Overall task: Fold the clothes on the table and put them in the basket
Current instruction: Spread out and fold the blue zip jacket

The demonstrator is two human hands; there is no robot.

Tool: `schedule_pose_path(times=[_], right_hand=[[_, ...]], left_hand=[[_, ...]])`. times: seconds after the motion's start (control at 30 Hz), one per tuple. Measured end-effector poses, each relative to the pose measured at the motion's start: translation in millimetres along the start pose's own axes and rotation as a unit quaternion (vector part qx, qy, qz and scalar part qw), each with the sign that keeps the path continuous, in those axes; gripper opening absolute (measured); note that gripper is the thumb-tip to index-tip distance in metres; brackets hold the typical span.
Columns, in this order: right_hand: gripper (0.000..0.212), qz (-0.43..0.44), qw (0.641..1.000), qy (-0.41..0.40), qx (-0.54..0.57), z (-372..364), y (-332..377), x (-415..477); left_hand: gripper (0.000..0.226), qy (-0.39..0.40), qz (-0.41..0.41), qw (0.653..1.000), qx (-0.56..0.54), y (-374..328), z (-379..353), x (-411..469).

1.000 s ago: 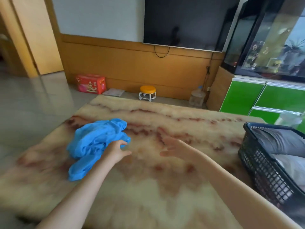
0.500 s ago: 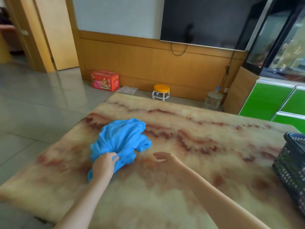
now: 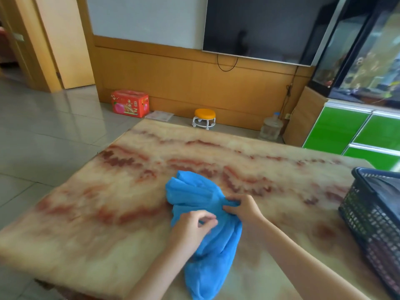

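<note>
Your single camera rides on your head, facing forward and down across the cream-and-red marbled table top (image 3: 108, 224). Your left hand (image 3: 192, 228) and right hand (image 3: 244, 207) lie close beneath it on the crumpled blue cloth (image 3: 194, 191). The dark plastic mesh basket (image 3: 372, 224) is cut by the right edge, and the black wall television (image 3: 259, 24) is far ahead.

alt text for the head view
A left hand and a right hand grip a crumpled blue garment on a marbled table. A dark mesh basket stands at the right.

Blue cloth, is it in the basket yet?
No, the blue cloth lies crumpled on the table, held by the left hand and right hand, apart from the basket.
</note>
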State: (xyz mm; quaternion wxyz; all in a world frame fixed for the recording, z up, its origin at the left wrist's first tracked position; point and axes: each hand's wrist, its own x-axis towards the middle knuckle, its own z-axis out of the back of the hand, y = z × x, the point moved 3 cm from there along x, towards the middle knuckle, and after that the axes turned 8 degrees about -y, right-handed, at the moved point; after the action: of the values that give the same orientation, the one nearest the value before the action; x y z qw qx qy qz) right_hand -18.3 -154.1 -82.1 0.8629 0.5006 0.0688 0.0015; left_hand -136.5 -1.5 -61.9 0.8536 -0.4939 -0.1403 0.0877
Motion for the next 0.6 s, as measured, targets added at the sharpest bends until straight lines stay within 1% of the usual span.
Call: schedule_pose_path(times=[0.03, 0.07, 0.1, 0.13, 0.17, 0.23, 0.27, 0.3, 0.33, 0.37, 0.4, 0.43, 0.47, 0.53, 0.57, 0.6], right_hand=[[0.029, 0.02, 1.0, -0.01, -0.013, 10.7, -2.2, -1.4], [0.018, 0.035, 0.999, -0.022, -0.017, 21.3, -1.5, -4.1], [0.008, 0.044, 0.998, -0.034, -0.012, 31.5, 1.5, -7.6], [0.008, 0.052, 0.997, -0.052, -0.003, 40.8, 5.6, -10.5], [0.012, 0.06, 0.995, -0.078, 0.009, 49.1, 8.3, -12.3], [0.023, 0.065, 0.99, -0.122, 0.03, 59.6, 13.7, -17.2], [0.025, 0.062, 0.99, -0.116, 0.049, 61.6, 17.1, -20.4], [0.023, 0.048, 0.992, -0.072, 0.089, 59.9, 21.5, -24.1], [0.02, 0.027, 0.991, 0.008, 0.13, 54.6, 24.0, -28.0], [0.019, 0.016, 0.986, 0.083, 0.142, 49.7, 27.2, -33.1], [0.023, 0.028, 0.983, 0.133, 0.12, 46.3, 27.9, -35.5], [0.03, 0.046, 0.984, 0.144, 0.098, 44.5, 24.8, -33.9], [0.04, 0.067, 0.986, 0.129, 0.087, 44.7, 17.8, -27.6], [0.053, 0.082, 0.987, 0.091, 0.107, 48.2, 8.8, -18.2], [0.054, 0.085, 0.986, 0.081, 0.116, 48.4, 3.6, -14.1], [0.053, 0.089, 0.987, 0.071, 0.11, 47.6, -1.3, -9.8]], left_hand=[[0.016, -0.045, -0.017, 0.999, 0.01, 1.5, 6.3, 5.0], [0.021, -0.071, -0.042, 0.996, 0.026, 3.6, 10.2, 9.6], [0.03, -0.079, -0.064, 0.994, 0.039, 5.2, 10.3, 13.2], [0.04, -0.07, -0.075, 0.994, 0.037, 5.8, 6.6, 15.1], [0.052, -0.042, -0.066, 0.997, 0.019, 3.9, -0.4, 15.3], [0.072, 0.024, -0.007, 0.999, -0.036, -2.5, -20.9, 14.2], [0.077, 0.044, 0.014, 0.998, -0.049, -5.3, -31.4, 13.6], [0.074, 0.044, 0.018, 0.998, -0.044, -6.8, -40.6, 14.2], [0.064, 0.023, 0.01, 0.999, -0.021, -7.1, -47.3, 15.8], [0.049, -0.021, 0.005, 1.0, 0.011, -4.9, -48.2, 18.9], [0.035, -0.074, 0.022, 0.996, 0.035, 0.2, -45.3, 22.4], [0.025, -0.128, 0.051, 0.99, 0.025, 9.1, -40.1, 27.0], [0.018, -0.169, 0.097, 0.98, -0.026, 20.3, -33.2, 32.5], [0.01, -0.202, 0.205, 0.943, -0.17, 37.7, -19.5, 41.2], [0.009, -0.213, 0.243, 0.921, -0.217, 42.6, -13.4, 44.7], [0.008, -0.224, 0.269, 0.906, -0.237, 45.6, -7.4, 48.3]])
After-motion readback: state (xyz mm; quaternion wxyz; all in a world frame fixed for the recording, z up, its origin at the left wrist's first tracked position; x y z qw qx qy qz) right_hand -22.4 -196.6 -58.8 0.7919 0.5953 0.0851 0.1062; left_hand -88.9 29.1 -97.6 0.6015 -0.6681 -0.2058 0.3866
